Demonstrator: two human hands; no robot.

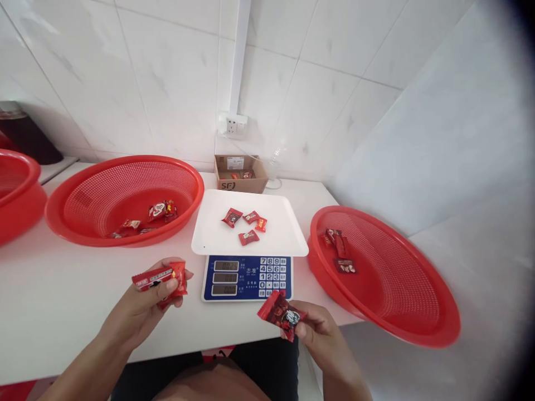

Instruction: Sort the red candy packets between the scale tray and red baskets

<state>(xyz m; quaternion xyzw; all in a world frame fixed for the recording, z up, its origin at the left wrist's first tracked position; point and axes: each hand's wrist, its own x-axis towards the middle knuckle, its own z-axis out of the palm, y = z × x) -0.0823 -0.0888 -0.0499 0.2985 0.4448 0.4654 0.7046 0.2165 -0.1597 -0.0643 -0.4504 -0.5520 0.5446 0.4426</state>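
Note:
My left hand (144, 303) is closed around a few red wrapped candies (161, 278), held just left of the scale's blue keypad (247, 277). My right hand (318, 328) pinches one red-and-black wrapped candy (282, 314) below the scale's front edge. The scale's white pan (284, 234) carries several red candies (246, 224). A red mesh basket (96, 192) on the left holds a few candies (161, 211). Another red mesh basket (397, 301) on the right holds a few dark red candies (339, 248).
A small cardboard box (240, 174) stands behind the scale against the tiled wall, under a wall socket (233, 125). A third red basket (16, 192) sits at the far left. The right basket overhangs the counter's front right corner.

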